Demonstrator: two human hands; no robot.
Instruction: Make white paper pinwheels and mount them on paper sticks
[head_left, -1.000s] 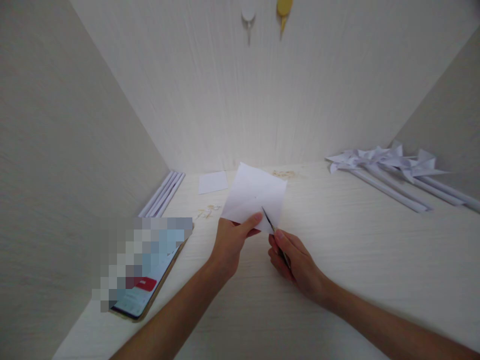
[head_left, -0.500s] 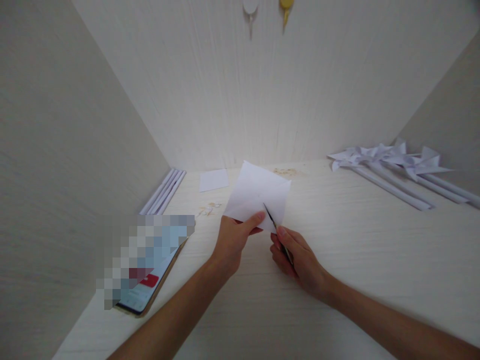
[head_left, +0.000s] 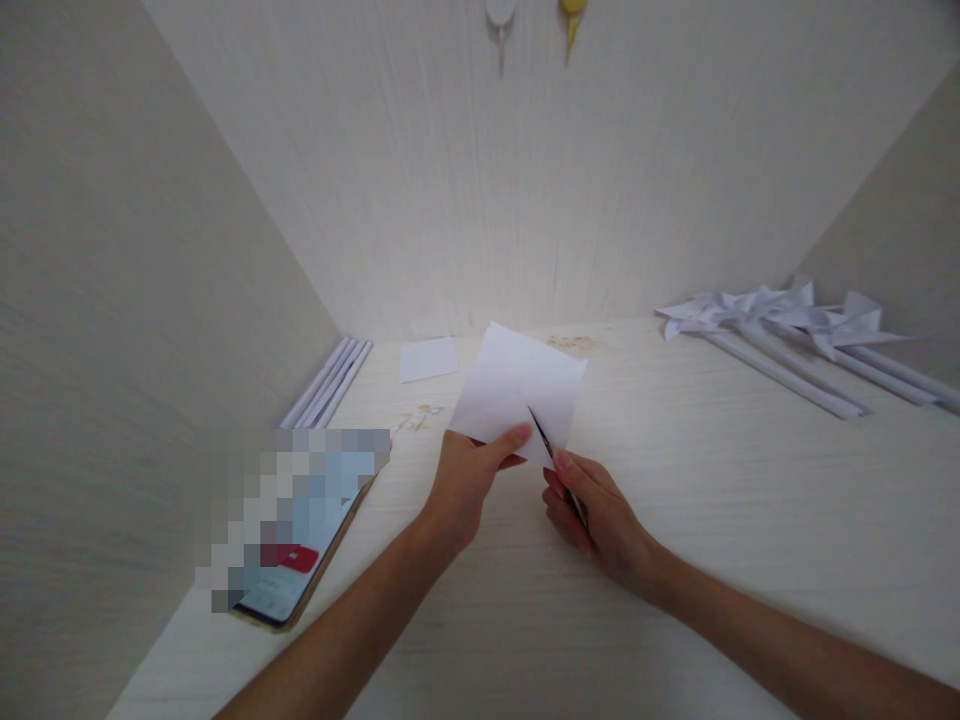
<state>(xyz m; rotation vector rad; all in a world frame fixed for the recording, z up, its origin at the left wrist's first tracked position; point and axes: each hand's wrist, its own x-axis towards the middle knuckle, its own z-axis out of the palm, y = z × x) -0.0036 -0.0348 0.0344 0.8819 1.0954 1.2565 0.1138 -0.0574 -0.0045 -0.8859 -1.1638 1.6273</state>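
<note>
Desk point(head_left: 750, 520) of pale wood grain, boxed in by three pale walls, carrying everything in view. Along the right rear, a row of finished white paper pinwheels point(head_left: 780, 320) on rolled paper sticks, laid side by side, probably set well out of the way. Near the left edge, a phone point(head_left: 296, 560) lying face up, screen lit, angled toward the person, likely for glancing at. In the back left corner, a bundle of rolled paper sticks point(head_left: 330, 385) parked against the wall, and just beside them a small white paper square point(head_left: 428, 359) lying flat.

Centre stage: a white paper sheet point(head_left: 517, 385), square, turned corner-up like a diamond, lifted off the desk and tilted toward the camera. Plain, unprinted, with a faint crease running through the middle. Held that way, apparently, to give the blades free room below and above the sheet.

Left hand point(head_left: 469, 480) closed in a pinch on the sheet's lower edge, thumb on top, fingers underneath, steadying it close beside the cut line. Right hand point(head_left: 592, 510) wrapped around small scissors point(head_left: 551, 460), handles hidden in the fist, slim dark blades poking up into the lower right edge of the sheet, aimed toward the centre.

Smallest of all: pale scraps point(head_left: 416, 415) scattered near the left hand, more bits point(head_left: 570, 344) by the back wall, and two pegs point(head_left: 536, 15) high on it, one white, one yellow.
</note>
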